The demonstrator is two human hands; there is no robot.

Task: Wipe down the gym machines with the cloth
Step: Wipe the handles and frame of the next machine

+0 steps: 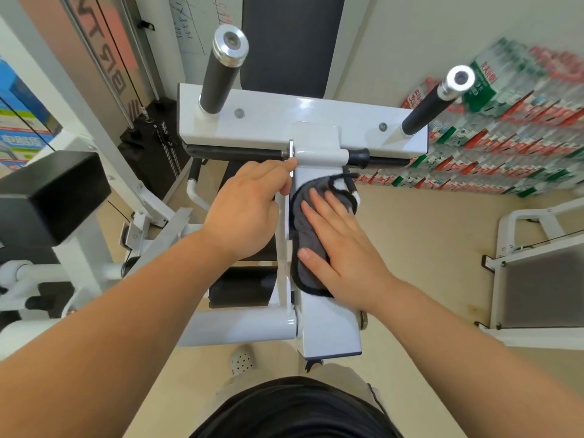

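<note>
On the machine (328, 327), left fingers (278, 167) grip its edge; flat right fingers (331, 210) press cloth (305, 232).

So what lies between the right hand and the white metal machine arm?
A grey black-edged cloth, pressed flat by the right hand onto the white arm; head view.

Your cloth (308, 235) is mid-grey with a black stitched edge. The machine frame (328, 327) you face is glossy white. Its two handles (219, 77) are matt black, each topped by a silver cap (230, 42). The back pad (284, 42) behind them is charcoal. The floor (426, 248) is beige. The bottle packs (505, 121) show red, green and white labels. The box (19, 99) at your left is blue, and your shirt (294, 409) is black.
</note>
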